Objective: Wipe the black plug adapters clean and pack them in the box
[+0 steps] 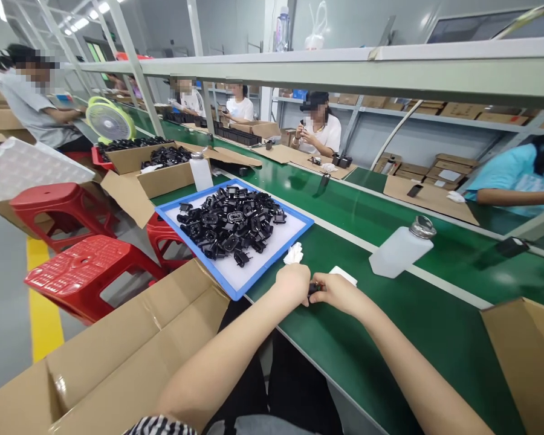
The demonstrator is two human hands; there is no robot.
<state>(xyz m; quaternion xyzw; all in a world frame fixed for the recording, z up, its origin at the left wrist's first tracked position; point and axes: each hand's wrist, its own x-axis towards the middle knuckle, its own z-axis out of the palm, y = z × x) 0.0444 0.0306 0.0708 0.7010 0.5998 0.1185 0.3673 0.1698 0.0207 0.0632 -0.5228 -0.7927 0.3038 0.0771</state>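
My left hand (294, 283) and my right hand (333, 290) meet over the front edge of the green table. Between them is a small black plastic part (314, 289), mostly covered by fingers. My right thumb and fingers pinch it, and my left hand is closed around its other side. A crumpled white tissue (294, 254) shows just beyond my left hand; I cannot tell whether that hand touches it. Behind my right hand lies a flat white pad (343, 276). To the left, a blue-rimmed tray (276, 258) carries a heap of similar black plastic parts (231, 220).
A white bottle with a metal cap (401, 251) stands right of my hands. Cardboard boxes (163, 326) flank me, with red stools (93, 272) at left. Another bottle (201, 172) stands behind the tray. Co-workers (320, 127) sit across the green table (417, 332), beneath an overhead shelf (299, 69).
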